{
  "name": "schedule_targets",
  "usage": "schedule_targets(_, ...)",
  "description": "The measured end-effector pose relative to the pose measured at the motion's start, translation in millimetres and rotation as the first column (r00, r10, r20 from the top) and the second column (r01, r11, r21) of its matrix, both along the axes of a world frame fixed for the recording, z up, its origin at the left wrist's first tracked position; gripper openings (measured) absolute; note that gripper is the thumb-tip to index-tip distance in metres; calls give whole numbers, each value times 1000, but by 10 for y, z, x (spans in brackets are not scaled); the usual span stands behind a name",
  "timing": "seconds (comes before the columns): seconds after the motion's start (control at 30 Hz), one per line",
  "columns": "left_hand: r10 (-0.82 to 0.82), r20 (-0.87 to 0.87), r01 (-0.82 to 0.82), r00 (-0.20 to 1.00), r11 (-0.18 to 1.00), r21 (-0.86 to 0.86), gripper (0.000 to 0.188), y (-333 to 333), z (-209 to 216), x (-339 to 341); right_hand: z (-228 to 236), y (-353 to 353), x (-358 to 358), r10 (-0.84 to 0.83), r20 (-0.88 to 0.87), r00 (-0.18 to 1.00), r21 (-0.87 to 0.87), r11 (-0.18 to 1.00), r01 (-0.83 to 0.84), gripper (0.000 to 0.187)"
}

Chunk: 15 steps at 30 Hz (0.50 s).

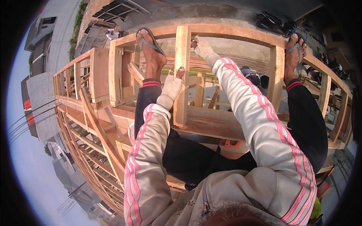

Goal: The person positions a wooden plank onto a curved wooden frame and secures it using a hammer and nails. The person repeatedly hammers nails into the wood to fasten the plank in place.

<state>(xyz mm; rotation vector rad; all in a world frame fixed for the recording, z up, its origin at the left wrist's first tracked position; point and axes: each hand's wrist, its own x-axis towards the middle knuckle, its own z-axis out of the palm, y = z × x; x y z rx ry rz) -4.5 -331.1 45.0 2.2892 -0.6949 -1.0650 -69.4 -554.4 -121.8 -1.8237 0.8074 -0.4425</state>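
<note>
A short, squared wooden post [182, 49] lies between my legs, across the opening of a timber frame, its far end against the frame's long beam [230, 30]. My left hand [171, 86], in a cream knit glove with bare fingertips, grips the post's left side near its middle, thumb on its face. Beside the post's far end, my right hand [203, 46] is gloved the same way. Its fingers are curled in close to the post's right edge; whatever they may hold is too small to make out.
My sandalled feet [151, 47] rest on the frame, wide apart. An orange tool [230, 143] lies under the near rail. Timber slats [90, 145] slope off to the left. Far below are the ground, a motorcycle [269, 22] and a person in white [112, 34].
</note>
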Motion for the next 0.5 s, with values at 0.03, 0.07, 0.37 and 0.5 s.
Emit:
schedule_targets(0.03, 20, 20, -20, 1000, 1000, -23, 76, 56, -12, -3, 72, 52, 7, 11, 36, 999, 50, 999, -13, 32)
schedule_targets(0.07, 6, 15, -5, 1000, 998, -57, 73, -3, -61, -64, -32, -11, -164, -27, 36, 999, -22, 999, 27, 31)
schedule_targets(0.37, -21, 11, 23, 1000, 980, -197, 76, -21, 77, -125, -101, 58, -387, -100, 45, 994, 218, 972, 88, 30)
schedule_targets(0.5, -60, -5, 58, 998, 983, -174, 72, -30, -63, -34, -21, -17, -179, -64, 120, 991, 13, 998, 63, 26)
